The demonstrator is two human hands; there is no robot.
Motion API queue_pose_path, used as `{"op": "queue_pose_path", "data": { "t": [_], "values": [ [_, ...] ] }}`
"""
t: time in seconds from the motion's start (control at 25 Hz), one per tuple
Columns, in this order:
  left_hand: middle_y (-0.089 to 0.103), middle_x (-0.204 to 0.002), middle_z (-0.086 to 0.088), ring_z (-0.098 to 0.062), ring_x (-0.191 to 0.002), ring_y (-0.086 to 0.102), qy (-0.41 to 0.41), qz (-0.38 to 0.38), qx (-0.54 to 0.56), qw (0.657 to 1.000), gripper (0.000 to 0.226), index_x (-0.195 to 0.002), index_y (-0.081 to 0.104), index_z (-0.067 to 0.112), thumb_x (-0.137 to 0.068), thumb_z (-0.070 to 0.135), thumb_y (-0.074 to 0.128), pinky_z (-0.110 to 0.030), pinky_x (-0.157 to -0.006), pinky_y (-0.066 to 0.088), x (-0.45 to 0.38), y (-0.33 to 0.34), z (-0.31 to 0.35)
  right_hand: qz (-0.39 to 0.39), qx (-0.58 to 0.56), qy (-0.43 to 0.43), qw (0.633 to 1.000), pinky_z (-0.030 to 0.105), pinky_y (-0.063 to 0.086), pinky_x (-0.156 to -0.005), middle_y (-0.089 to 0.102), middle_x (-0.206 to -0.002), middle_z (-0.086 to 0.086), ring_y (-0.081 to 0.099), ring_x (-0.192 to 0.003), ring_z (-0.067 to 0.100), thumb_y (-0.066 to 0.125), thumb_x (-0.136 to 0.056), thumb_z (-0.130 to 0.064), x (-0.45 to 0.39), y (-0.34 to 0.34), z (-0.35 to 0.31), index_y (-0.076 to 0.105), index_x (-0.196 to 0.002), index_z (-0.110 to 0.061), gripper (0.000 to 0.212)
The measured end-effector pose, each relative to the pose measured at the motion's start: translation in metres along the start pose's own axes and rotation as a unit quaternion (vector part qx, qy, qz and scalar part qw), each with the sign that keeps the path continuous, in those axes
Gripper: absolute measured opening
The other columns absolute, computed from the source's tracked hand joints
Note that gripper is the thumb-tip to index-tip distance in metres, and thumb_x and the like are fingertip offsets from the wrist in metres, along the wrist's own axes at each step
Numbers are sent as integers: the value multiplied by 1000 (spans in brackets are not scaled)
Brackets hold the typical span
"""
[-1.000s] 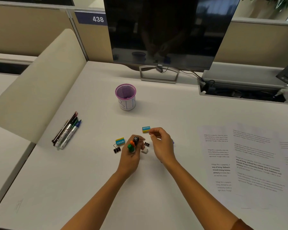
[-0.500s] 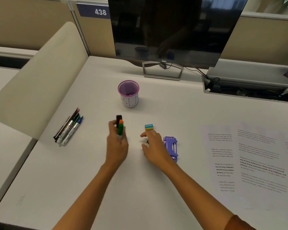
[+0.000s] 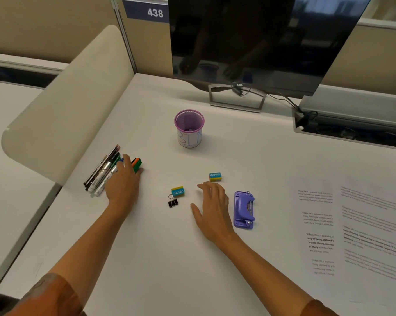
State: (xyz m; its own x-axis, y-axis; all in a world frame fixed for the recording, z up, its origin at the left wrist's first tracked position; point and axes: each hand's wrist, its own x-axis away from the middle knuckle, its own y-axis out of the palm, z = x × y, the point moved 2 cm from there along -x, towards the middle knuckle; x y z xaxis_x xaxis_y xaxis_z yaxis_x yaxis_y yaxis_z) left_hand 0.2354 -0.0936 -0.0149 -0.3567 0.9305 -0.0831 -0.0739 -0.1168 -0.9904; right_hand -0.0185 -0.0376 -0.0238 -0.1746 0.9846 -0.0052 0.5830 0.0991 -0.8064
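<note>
A small bundle of markers [image 3: 137,164], with orange, green and black ends showing, is gripped in the left hand [image 3: 123,182], whose fingers are closed over the barrels. The bundle is held low over the desk [image 3: 169,258], just beside the row of pens [image 3: 101,174] near the desk's left edge; whether it touches them cannot be told. The right hand [image 3: 213,206] is laid flat on the desk with fingers relaxed and nothing held. The far eraser [image 3: 215,176] lies just past its fingertips and the punch [image 3: 244,209] just to its right.

The markers are judged light, stiff and smooth-barrelled, so they can be expected to slide against one another and to roll if let go carelessly. They are best held together across the middle of the barrels, not by the caps, which could pull off. If they are meant for the pens, they should be lowered parallel to that row and released only when resting on the desk.
</note>
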Motion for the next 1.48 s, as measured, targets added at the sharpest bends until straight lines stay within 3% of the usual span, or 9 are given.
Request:
{"op": "queue_pose_path", "data": {
  "t": [0.12,0.24,0.4,0.72,0.96,1.08,1.2,1.36,1.48],
  "values": [
    [61,-103,-16,-38,-76,65,15,7,-24,1000,53,-123,43,5,-95,49,50,-37,-46,39,-4,2,-4,7,-19,8,1000,38,26,-117,33,-150,-2,22,-142,17,56,-94,-38,-2,1,6,38,-142,-20,54],
    [60,-107,-18,-39,-95,58,31,31,-68,997,57,-124,46,3,-93,50,55,-49,-67,46,-2,5,-11,17,-20,15,1000,33,20,-118,25,-154,-3,14,-145,15,55,-93,-43,-2,4,10,34,-144,-22,59],
    [55,-119,-21,-39,-111,50,31,59,-100,993,65,-133,42,3,-92,53,51,-55,-88,37,-6,3,-22,31,-6,16,999,36,19,-120,19,-159,0,8,-148,16,53,-94,-45,-6,11,11,31,-146,-20,62],
    [52,-122,-20,-38,-116,44,36,80,-89,992,68,-133,40,3,-93,57,46,-58,-99,30,-10,6,-32,64,-10,35,997,35,4,-121,3,-163,3,-6,-151,21,53,-85,-66,-26,12,9,26,-148,-21,83],
    [50,-134,-15,-35,-131,43,93,124,-105,982,62,-138,40,6,-98,53,45,-54,-113,18,1,9,-24,34,-47,40,998,29,18,-119,17,-160,1,13,-149,17,52,-93,-55,-36,21,2,31,-148,-15,71],
    [55,-133,-11,-30,-133,45,164,143,-29,976,49,-133,48,9,-100,45,43,-48,-116,16,25,11,-6,44,-55,26,997,32,25,-119,27,-156,4,22,-146,19,47,-99,-41,-36,31,-10,37,-144,-11,55],
    [51,-139,-11,-25,-137,39,238,60,196,950,51,-136,47,8,-96,39,44,-42,-115,25,57,12,20,37,-119,36,992,29,29,-116,32,-153,3,29,-143,17,44,-101,-34,-41,37,-23,38,-142,-11,48],
    [29,-157,-7,-18,-149,21,276,-46,299,912,82,-150,29,9,-83,47,57,-35,-120,21,79,18,45,6,-312,70,947,33,42,-110,35,-146,-4,40,-133,11,35,-103,-38,-49,38,-36,33,-142,-20,43],
    [21,-161,-4,-18,-151,12,278,-57,276,918,102,-153,22,12,-73,57,65,-41,-122,20,77,17,52,-23,-482,121,868,32,48,-104,46,-136,-9,51,-125,11,29,-105,-35,-55,36,-33,34,-142,-20,39]
  ]
}}
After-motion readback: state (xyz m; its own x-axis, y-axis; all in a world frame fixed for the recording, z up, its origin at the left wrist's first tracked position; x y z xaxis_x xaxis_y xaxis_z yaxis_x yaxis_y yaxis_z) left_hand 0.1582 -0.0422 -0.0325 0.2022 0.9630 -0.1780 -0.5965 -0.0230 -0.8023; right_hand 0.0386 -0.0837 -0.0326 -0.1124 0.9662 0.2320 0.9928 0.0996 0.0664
